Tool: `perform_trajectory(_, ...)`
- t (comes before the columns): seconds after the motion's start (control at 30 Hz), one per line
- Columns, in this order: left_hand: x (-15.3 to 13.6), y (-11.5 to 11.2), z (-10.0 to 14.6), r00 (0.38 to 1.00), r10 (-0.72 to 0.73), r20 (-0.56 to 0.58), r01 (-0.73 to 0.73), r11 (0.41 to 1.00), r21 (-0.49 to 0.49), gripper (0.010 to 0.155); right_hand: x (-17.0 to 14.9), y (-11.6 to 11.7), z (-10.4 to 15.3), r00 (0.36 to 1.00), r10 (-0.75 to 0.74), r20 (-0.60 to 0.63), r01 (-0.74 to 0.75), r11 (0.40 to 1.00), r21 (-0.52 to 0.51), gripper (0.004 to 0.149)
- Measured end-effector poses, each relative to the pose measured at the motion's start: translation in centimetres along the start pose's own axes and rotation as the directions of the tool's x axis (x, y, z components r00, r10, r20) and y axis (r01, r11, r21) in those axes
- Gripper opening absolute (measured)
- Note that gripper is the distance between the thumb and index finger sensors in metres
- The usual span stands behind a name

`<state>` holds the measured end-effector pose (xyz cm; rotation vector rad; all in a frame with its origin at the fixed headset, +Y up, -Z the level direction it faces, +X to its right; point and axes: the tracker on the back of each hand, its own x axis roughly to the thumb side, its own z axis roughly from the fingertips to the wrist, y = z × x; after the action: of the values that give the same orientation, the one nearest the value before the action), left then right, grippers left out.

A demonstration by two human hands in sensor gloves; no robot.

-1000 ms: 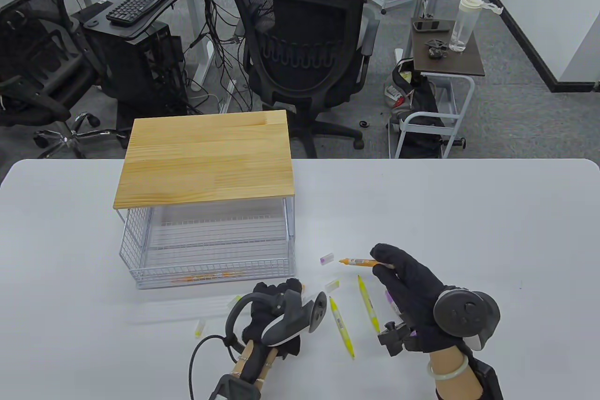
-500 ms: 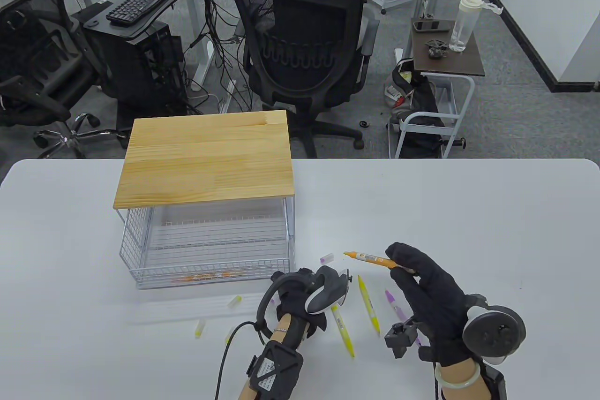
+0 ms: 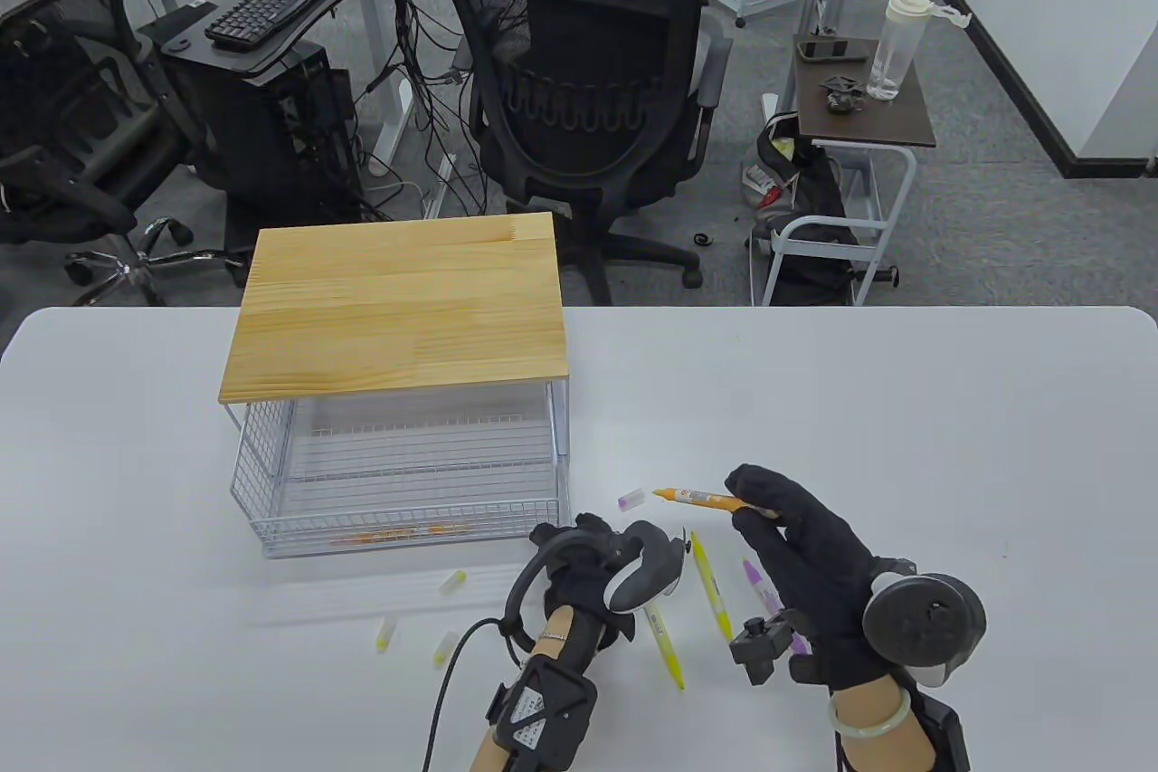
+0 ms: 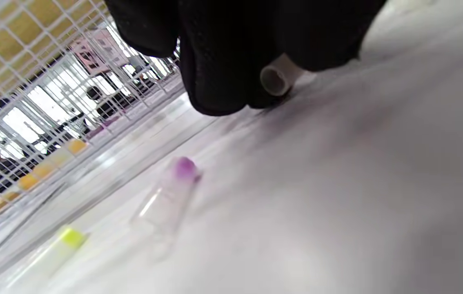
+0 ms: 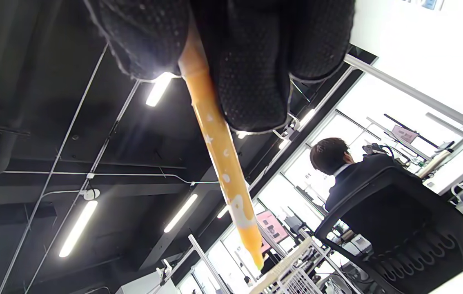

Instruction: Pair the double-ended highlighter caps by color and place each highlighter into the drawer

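Observation:
My right hand (image 3: pixel 755 509) holds an uncapped orange highlighter (image 3: pixel 697 498) above the table by its rear end, tip pointing left; the right wrist view shows the orange highlighter (image 5: pixel 219 155) pinched between gloved fingers. My left hand (image 3: pixel 579 537) is down on the table right of the drawer's front corner, fingers curled around a clear cap (image 4: pixel 276 77) whose colour end is hidden. A purple cap (image 3: pixel 631 498) lies just beyond it. Two yellow highlighters (image 3: pixel 712 595) (image 3: pixel 665 641) and a purple highlighter (image 3: pixel 764 591) lie between my hands. The wire drawer (image 3: pixel 398 528) is pulled out with orange highlighters (image 3: pixel 398 534) inside.
The drawer unit has a wooden top (image 3: pixel 398 310). Three yellow caps (image 3: pixel 452 582) (image 3: pixel 387 633) (image 3: pixel 443 647) lie in front of the drawer, left of my left arm. In the left wrist view, the purple cap (image 4: pixel 166 196) and a yellow cap (image 4: pixel 52 253) lie beside the drawer mesh (image 4: pixel 31 81).
My left hand moved right, from in front of the drawer to the cap beside the yellow highlighter, and closed on it. My right hand kept the orange highlighter, shifting only slightly.

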<state>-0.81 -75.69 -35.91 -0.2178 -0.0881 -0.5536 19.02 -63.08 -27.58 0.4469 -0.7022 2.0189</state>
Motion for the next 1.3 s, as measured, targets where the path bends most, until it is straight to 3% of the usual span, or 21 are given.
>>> perform_trajectory(0.17,-2.2,2.3,4.3,0.992,0.111,0.059,-0.121,0.972,0.201,0.049,-1.4,1.1,0.0,0.998,-0.023,-0.051,0.025,0.999,0.041,0.037)
perform_trajectory(0.3,-6.5,2.4,7.4,0.936,0.344,0.077,-0.348,0.869,0.353,0.048,-2.2,2.4,0.2,0.993,-0.076,-0.086,0.085,0.991,0.104,0.038)
perform_trajectory(0.4,-9.5,0.9,8.1,0.805,0.568,0.172,-0.58,0.693,0.427,0.047,-2.7,3.6,0.4,0.992,-0.089,-0.094,0.103,0.982,0.157,0.038)
perform_trajectory(0.53,-12.9,-0.1,8.6,0.652,0.724,0.223,-0.74,0.544,0.396,0.045,-2.9,5.0,0.8,0.985,-0.144,-0.091,0.16,0.966,0.204,0.038)
perform_trajectory(0.6,-14.3,-0.6,8.7,0.54,0.801,0.259,-0.825,0.441,0.354,0.044,-2.8,5.6,0.9,0.977,-0.196,-0.088,0.212,0.948,0.238,0.038)
perform_trajectory(0.77,-15.9,-2.8,8.0,0.188,0.928,0.321,-0.972,0.13,0.195,0.044,-2.3,6.6,1.3,0.934,-0.344,-0.096,0.358,0.895,0.266,0.038)
perform_trajectory(0.83,-16.1,-3.3,7.7,0.101,0.937,0.334,-0.987,0.052,0.153,0.045,-2.1,6.8,1.5,0.922,-0.374,-0.096,0.386,0.881,0.274,0.038)
perform_trajectory(0.93,-16.2,-3.7,7.6,0.051,0.934,0.355,-0.993,0.011,0.114,0.045,-2.0,6.9,1.7,0.928,-0.365,-0.077,0.372,0.892,0.255,0.037)
perform_trajectory(1.13,-16.0,-3.7,7.6,0.029,0.916,0.399,-0.998,0.006,0.059,0.045,-1.9,6.8,1.8,0.926,-0.372,-0.071,0.377,0.892,0.251,0.037)
perform_trajectory(1.3,-16.3,-4.0,7.7,0.044,0.918,0.395,-0.995,0.005,0.099,0.045,-1.5,6.6,1.9,0.93,-0.365,-0.044,0.364,0.897,0.25,0.037)
